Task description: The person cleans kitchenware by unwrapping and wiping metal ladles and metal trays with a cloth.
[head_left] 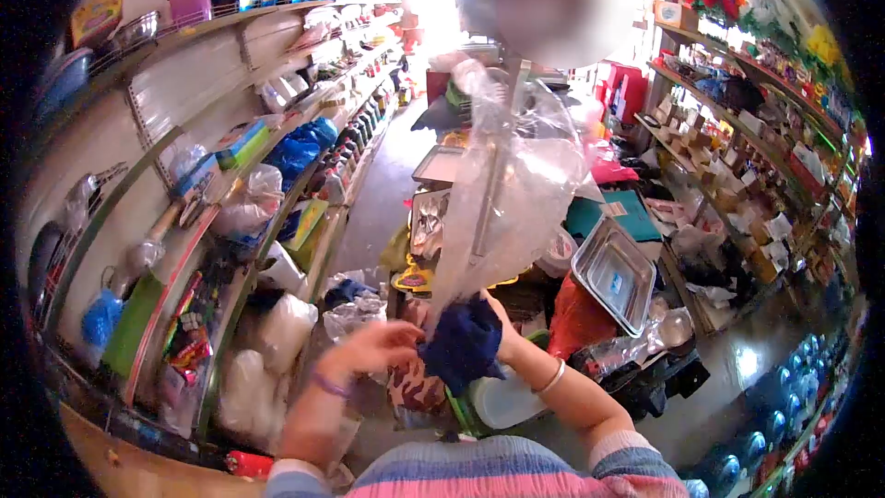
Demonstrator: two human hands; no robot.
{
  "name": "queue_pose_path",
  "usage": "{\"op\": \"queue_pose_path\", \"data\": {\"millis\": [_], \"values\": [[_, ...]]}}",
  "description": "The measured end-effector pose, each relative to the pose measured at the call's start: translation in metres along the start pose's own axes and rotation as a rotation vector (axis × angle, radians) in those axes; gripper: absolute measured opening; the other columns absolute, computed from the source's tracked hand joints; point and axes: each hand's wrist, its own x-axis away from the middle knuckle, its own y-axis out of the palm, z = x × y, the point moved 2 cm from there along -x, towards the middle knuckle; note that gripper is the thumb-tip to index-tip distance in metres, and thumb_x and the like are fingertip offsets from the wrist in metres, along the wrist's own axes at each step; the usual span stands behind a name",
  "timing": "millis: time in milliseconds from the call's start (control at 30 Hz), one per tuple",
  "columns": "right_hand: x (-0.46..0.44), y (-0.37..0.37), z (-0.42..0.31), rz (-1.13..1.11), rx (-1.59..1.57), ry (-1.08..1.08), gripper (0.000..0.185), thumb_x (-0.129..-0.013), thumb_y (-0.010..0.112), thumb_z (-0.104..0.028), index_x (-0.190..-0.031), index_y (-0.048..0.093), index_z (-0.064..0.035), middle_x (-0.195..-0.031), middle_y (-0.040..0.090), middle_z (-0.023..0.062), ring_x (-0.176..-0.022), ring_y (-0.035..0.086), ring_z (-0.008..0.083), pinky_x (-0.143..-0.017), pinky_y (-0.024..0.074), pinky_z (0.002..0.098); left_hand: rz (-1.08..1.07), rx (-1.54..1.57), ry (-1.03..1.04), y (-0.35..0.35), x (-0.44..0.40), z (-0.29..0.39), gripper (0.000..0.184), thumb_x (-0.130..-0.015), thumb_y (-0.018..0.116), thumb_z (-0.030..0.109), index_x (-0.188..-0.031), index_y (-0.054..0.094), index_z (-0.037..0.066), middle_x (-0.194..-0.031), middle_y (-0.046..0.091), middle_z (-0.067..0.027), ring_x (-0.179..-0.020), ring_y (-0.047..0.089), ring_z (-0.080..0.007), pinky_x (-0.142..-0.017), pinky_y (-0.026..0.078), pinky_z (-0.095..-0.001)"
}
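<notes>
Holding: right hand (503, 330) on the bunched navy blue cloth (463, 343), fingers closed around its right side and partly hidden by it
Left hand: fingers loosely curled and partly open, slightly blurred, at the left edge of the navy blue cloth; nothing seen in its grasp, and whether the fingertips touch the fabric cannot be told
Navy blue cloth: in front of the person's chest, between the two hands, crumpled, above the cluttered goods
Clear plastic bag (530, 194): long and wrinkled, rising from the top of the navy blue cloth towards the co-worker (475, 78)
Co-worker: beyond the navy blue cloth, a hand near the upper end of the bag; its grip cannot be made out
Wrists: purple band (332, 385) on the left one, white bangle (553, 376) on the right, either side of the navy blue cloth
Camouflage fabric (413, 389): below and left of the navy blue cloth
Round translucent lid (507, 403): below and right of the navy blue cloth
Red plastic bag (579, 315): right of the navy blue cloth
Rectangular metal tray (615, 277): farther right and beyond the navy blue cloth, tilted
Teal flat item (616, 216): beyond the navy blue cloth, behind the tray
</notes>
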Motion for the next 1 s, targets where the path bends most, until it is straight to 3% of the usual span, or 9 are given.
{"op": "queue_pose_path", "data": {"millis": [67,133,200,367,533,600,733,900,1000], "values": [[0.006,0.003,-0.012,-0.119,0.322,-0.119,0.04,-0.075,0.066,-0.016,-0.107,0.047,-0.0023,-0.092,0.059,0.0053,-0.083,0.053,0.0119,-0.081,0.0439,0.0302,0.552,-0.068,0.091,-0.047,0.024,0.039,0.025,-0.087,0.054,0.022,-0.1,0.062,0.001,-0.095,0.063,-0.0071,-0.081,0.06,-0.0136,-0.08,0.047,-0.029],[0.007,0.013,-0.014,-0.235,0.266,-0.017,0.049,-0.07,0.07,-0.013,-0.111,0.045,-0.0032,-0.092,0.06,0.0049,-0.085,0.055,0.0124,-0.081,0.0442,0.0304,0.887,0.169,0.372,-0.086,0.035,0.057,0.023,-0.086,0.058,0.018,-0.101,0.062,0.001,-0.091,0.063,-0.0036,-0.077,0.056,-0.0093,-0.07,0.045,-0.0223],[0.01,0.035,-0.026,-0.332,0.156,0.057,0.048,-0.07,0.069,-0.012,-0.111,0.046,-0.0023,-0.094,0.06,0.0056,-0.088,0.055,0.0123,-0.081,0.0442,0.0302,1.023,0.179,0.556,-0.11,0.044,0.089,0.025,-0.086,0.057,0.021,-0.099,0.062,0.001,-0.092,0.064,-0.0044,-0.075,0.056,-0.0099,-0.065,0.044,-0.0221],[0.016,0.048,0.012,-0.482,0.087,0.225,0.045,-0.07,0.068,-0.01,-0.11,0.049,-0.0002,-0.096,0.061,0.0058,-0.089,0.055,0.0119,-0.084,0.0435,0.0305,0.927,0.543,0.636,-0.113,0.054,0.108,0.023,-0.081,0.064,0.026,-0.091,0.063,0.005,-0.078,0.061,0.001,-0.075,0.055,-0.0083,-0.063,0.04,-0.0209],[0.008,0.056,0.012,-0.677,0.324,0.145,0.045,-0.066,0.069,-0.014,-0.105,0.051,-0.0013,-0.092,0.06,0.0043,-0.084,0.057,0.0127,-0.077,0.0441,0.029,1.033,0.494,0.597,-0.118,0.079,0.113,0.014,-0.08,0.064,0.017,-0.089,0.066,0.006,-0.089,0.065,-0.0039,-0.074,0.056,-0.008,-0.064,0.041,-0.022],[0.006,0.061,0.006,-0.659,0.292,0.273,0.046,-0.063,0.071,-0.017,-0.102,0.052,-0.0011,-0.088,0.06,0.0038,-0.083,0.054,0.0107,-0.077,0.0428,0.0285,1.036,0.555,0.588,-0.123,0.087,0.11,0.014,-0.079,0.064,0.014,-0.088,0.066,0.005,-0.093,0.065,-0.006,-0.078,0.056,-0.0088,-0.067,0.041,-0.0227],[-0.002,0.063,0.011,-0.67,0.272,0.237,0.05,-0.062,0.072,-0.016,-0.104,0.051,-0.0008,-0.09,0.059,0.003,-0.085,0.053,0.0107,-0.079,0.042,0.0286,1.228,0.407,0.727,-0.132,0.101,0.107,0.015,-0.08,0.061,0.012,-0.09,0.062,0.001,-0.088,0.065,-0.009,-0.078,0.061,-0.0169,-0.075,0.046,-0.0265],[-0.024,0.023,0.067,-0.747,0.203,0.223,0.074,-0.064,0.076,-0.017,-0.125,0.039,0.0002,-0.12,0.05,0.0069,-0.109,0.046,0.0158,-0.096,0.0343,0.033,1.346,0.49,0.636,-0.157,0.137,0.113,0.012,-0.077,0.062,0.009,-0.087,0.062,0.002,-0.079,0.066,-0.009,-0.06,0.05,-0.0057,-0.055,0.036,-0.0181],[-0.04,0.017,0.082,-0.783,0.234,0.257,0.073,-0.064,0.076,-0.017,-0.125,0.039,0.0009,-0.119,0.05,0.0071,-0.108,0.047,0.0169,-0.096,0.0342,0.0337,1.367,0.485,0.613,-0.18,0.169,0.108,0.016,-0.081,0.061,0.013,-0.087,0.059,-0.001,-0.085,0.064,-0.0127,-0.06,0.05,-0.0085,-0.047,0.035,-0.0173]]}}
